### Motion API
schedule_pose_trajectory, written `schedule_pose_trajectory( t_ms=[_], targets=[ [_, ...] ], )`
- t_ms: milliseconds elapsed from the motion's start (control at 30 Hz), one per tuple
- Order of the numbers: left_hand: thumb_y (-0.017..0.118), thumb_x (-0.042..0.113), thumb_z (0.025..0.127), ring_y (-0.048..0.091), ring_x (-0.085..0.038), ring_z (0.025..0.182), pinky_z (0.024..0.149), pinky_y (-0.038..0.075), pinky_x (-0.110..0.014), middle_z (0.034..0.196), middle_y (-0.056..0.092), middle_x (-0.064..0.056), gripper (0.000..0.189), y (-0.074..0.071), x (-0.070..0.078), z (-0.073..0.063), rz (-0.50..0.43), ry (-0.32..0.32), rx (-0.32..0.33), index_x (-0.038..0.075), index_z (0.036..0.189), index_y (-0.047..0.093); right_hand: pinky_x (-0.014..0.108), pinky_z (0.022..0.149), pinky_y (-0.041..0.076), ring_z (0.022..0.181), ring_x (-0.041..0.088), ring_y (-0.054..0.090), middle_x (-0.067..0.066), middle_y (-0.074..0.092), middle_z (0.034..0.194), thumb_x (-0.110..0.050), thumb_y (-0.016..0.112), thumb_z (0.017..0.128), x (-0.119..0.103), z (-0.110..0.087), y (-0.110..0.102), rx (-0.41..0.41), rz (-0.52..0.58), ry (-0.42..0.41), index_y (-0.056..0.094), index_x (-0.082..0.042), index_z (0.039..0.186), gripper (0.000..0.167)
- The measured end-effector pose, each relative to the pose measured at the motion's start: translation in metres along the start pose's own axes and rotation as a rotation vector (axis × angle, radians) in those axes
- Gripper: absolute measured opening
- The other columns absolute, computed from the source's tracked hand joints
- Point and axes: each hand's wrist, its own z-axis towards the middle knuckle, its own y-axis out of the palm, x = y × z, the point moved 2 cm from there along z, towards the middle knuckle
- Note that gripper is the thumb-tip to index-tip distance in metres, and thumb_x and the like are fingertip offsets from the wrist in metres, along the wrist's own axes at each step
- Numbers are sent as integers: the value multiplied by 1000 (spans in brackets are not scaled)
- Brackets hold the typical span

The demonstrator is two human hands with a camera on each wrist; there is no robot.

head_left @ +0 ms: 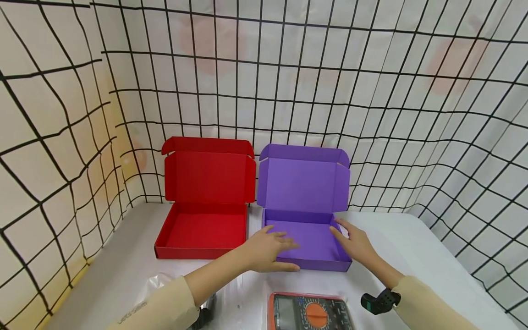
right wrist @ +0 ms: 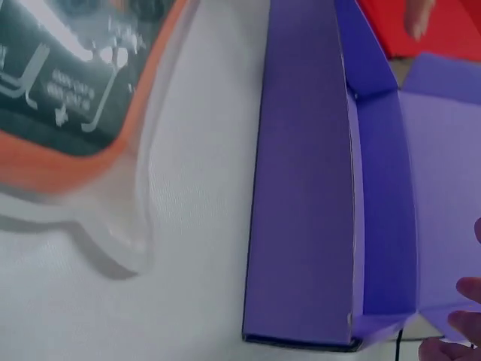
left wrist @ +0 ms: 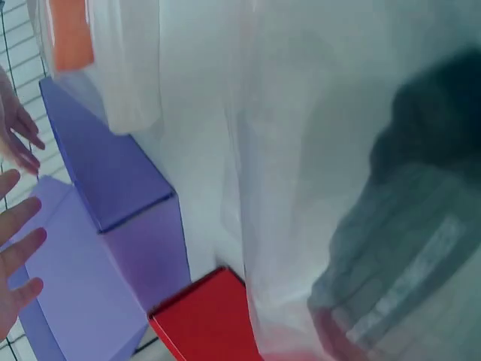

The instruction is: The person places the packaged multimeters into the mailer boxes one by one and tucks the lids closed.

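Observation:
Both hands are at a purple cardboard box [head_left: 307, 238] whose lid stands raised. My left hand [head_left: 268, 252] hovers with spread fingers over the box's front left part and holds nothing. At the box's right wall is my right hand [head_left: 356, 240], its thumb and fingertips close to the rim and nothing in its grasp. Nearer to me lies an orange and dark multimeter [head_left: 315, 314] in clear plastic, partly cut off by the frame. In the right wrist view its corner [right wrist: 68, 83] shows beside the purple box [right wrist: 308, 180].
A red cardboard box [head_left: 206, 229] with its lid raised stands left of the purple one. Clear plastic packaging [head_left: 154, 284] lies under my left forearm, with a dark item [left wrist: 421, 195] inside. Black wire grid panels [head_left: 288, 101] enclose the white table [head_left: 396, 233] at the back and sides.

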Motion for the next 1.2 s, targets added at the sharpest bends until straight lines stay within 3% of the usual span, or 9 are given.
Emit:
schedule_pose_trajectory(
  t_ms=[200, 467, 600, 767, 867, 1033, 1200],
  targets=[
    [41, 65, 87, 48, -16, 123, 107, 27, -50, 126, 58, 9, 56, -3, 13, -4, -26, 46, 17, 29, 128, 55, 48, 86, 48, 111, 45, 51, 32, 48, 126, -28, 52, 94, 12, -1, 0, -14, 16, 50, 47, 5, 130, 49],
    [40, 64, 87, 48, -16, 123, 107, 26, -50, 127, 57, 8, 55, -1, 24, -8, -58, 73, -12, 30, 128, 56, 48, 84, 49, 107, 45, 55, 34, 49, 122, -27, 52, 93, 20, 1, 2, -39, -13, 57, 45, 7, 131, 51],
    [39, 64, 87, 52, -9, 118, 105, 32, -46, 124, 59, 11, 54, 3, 32, -10, -39, 112, -19, 32, 127, 56, 49, 83, 49, 102, 43, 58, 34, 52, 118, -23, 52, 93, 24, 0, 3, -45, -22, 59, 45, 10, 129, 50],
    [43, 61, 88, 58, -1, 106, 93, 44, -34, 116, 62, 16, 49, 7, 42, -13, -9, 184, 28, 30, 123, 60, 49, 81, 49, 99, 43, 60, 31, 59, 109, -14, 54, 89, 26, -1, 5, -49, -23, 57, 49, 14, 123, 43],
    [46, 61, 87, 60, 1, 98, 81, 47, -25, 114, 63, 17, 48, 10, 46, -15, -33, 203, 12, 30, 122, 61, 49, 81, 49, 98, 42, 60, 31, 59, 110, -8, 54, 86, 27, -1, 7, -56, -19, 51, 50, 15, 121, 42],
    [49, 63, 83, 61, 4, 88, 63, 41, -15, 111, 64, 18, 50, 15, 52, -17, -85, 206, -44, 32, 121, 61, 45, 78, 52, 92, 41, 63, 32, 58, 111, -2, 52, 83, 29, -1, 11, -61, 11, 34, 48, 18, 121, 44],
    [50, 65, 82, 60, 5, 82, 55, 32, -12, 110, 64, 19, 53, 19, 57, -18, -70, 206, -49, 31, 121, 60, 43, 74, 53, 86, 40, 65, 33, 58, 109, 0, 51, 82, 30, -1, 13, -45, 31, 28, 46, 17, 122, 44]
  ],
)
